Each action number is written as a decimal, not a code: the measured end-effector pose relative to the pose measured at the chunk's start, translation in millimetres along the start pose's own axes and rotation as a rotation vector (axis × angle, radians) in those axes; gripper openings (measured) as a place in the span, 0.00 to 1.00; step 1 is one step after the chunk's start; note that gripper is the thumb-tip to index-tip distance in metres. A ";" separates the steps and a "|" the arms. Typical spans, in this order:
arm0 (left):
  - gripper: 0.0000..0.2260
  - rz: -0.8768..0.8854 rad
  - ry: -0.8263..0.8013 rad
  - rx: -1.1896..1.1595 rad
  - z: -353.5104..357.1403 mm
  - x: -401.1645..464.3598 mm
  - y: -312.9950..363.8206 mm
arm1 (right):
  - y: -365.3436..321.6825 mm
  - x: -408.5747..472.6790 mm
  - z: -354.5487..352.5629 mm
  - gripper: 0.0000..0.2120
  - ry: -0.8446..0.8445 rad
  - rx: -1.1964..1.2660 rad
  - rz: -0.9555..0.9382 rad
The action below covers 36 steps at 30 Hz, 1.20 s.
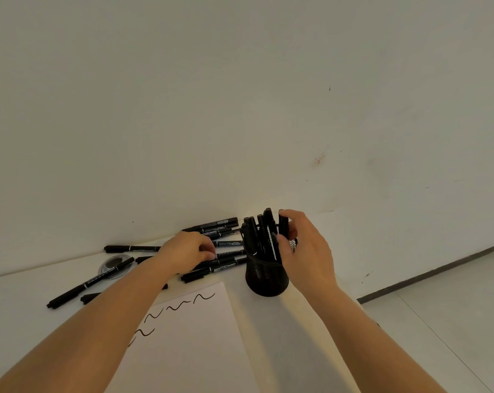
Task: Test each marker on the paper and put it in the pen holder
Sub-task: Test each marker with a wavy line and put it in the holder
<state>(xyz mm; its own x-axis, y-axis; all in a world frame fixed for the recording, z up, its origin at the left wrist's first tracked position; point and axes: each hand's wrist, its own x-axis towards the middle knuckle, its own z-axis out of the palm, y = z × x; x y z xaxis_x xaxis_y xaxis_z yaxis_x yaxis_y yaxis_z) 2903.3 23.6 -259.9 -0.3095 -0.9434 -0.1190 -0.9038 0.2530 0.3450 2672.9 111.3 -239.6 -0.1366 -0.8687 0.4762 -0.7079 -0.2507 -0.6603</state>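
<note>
Head view: nearest lies the paper (189, 336) with black squiggles on the bench (282, 336). Beyond it, left hand (184, 251) fingers curl onto a loose marker (228, 254); right hand (302, 248) pinches a marker (283, 222) standing in the pen holder (265, 275).

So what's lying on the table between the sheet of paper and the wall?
In the head view, loose black markers lie scattered there, with a small round lid under one, between the paper and the wall.
</note>
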 end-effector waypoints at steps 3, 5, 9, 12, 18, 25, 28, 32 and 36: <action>0.07 0.028 -0.016 0.045 1.6 0.0 1.9 | -0.9 -1.4 1.4 0.14 0.001 0.005 0.014; 0.07 0.035 -0.006 0.097 3.4 0.1 3.3 | -2.3 -1.3 1.0 0.14 0.000 0.002 0.021; 0.08 0.006 0.045 0.103 5.6 -1.5 5.6 | -5.1 -0.4 -2.2 0.14 -0.030 -0.025 0.025; 0.07 -0.049 0.153 0.005 1.2 -5.4 4.9 | -9.0 1.5 -6.0 0.15 -0.051 -0.040 -0.009; 0.03 -0.056 0.324 -0.290 -13.6 -31.6 2.8 | -23.7 -4.6 -18.3 0.12 0.101 -0.044 -0.098; 0.08 0.033 0.410 -0.579 -19.8 -97.0 28.1 | -58.9 -45.5 -2.6 0.10 -0.069 0.345 -0.008; 0.08 0.089 0.330 -0.655 -16.2 -131.3 37.8 | -76.8 -61.1 11.3 0.07 -0.217 0.549 0.143; 0.06 0.098 0.123 -0.704 -4.7 -166.1 36.8 | -93.7 -79.6 26.1 0.05 -0.296 0.736 0.244; 0.07 0.055 0.172 -0.608 1.8 -186.8 26.0 | -105.6 -94.6 38.7 0.08 -0.265 0.691 0.322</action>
<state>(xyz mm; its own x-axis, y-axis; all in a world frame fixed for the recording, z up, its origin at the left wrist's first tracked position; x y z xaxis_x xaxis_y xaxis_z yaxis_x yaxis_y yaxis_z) 2937.1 206.8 -230.4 -0.2529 -0.9663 0.0480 -0.5428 0.1828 0.8197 2787.4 203.4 -237.4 -0.0303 -0.9940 0.1047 -0.0616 -0.1027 -0.9928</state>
